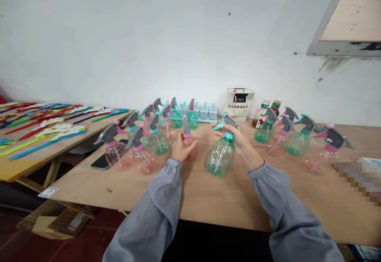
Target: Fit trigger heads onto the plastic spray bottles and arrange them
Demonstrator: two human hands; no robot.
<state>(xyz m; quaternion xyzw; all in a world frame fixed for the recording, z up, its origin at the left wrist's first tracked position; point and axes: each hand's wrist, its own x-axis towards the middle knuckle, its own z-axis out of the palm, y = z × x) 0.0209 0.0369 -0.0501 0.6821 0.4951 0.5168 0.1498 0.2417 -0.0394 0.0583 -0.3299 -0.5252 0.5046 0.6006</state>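
Observation:
My left hand (180, 148) is wrapped round a pink spray bottle (191, 151) with a gray and pink head, standing on the wooden table (220, 206). Held by the neck and head in my right hand (238, 133) is a green spray bottle (219, 157), slightly tilted, its turquoise trigger pointing left. Several pink and green spray bottles cluster left of my left hand, among them a green one (159, 141) and a pink one (145, 159). To the right of my right hand stand more, including a pink bottle (278, 143) and a green bottle (298, 141).
A phone (100, 162) lies by the left bottles. Along the wall are a light-blue rack (208, 114), a paper bag (238, 105) and two red-brown bottles (262, 113). Colorful flat items (50, 133) cover the left table. Cardboard (59, 224) lies on the floor.

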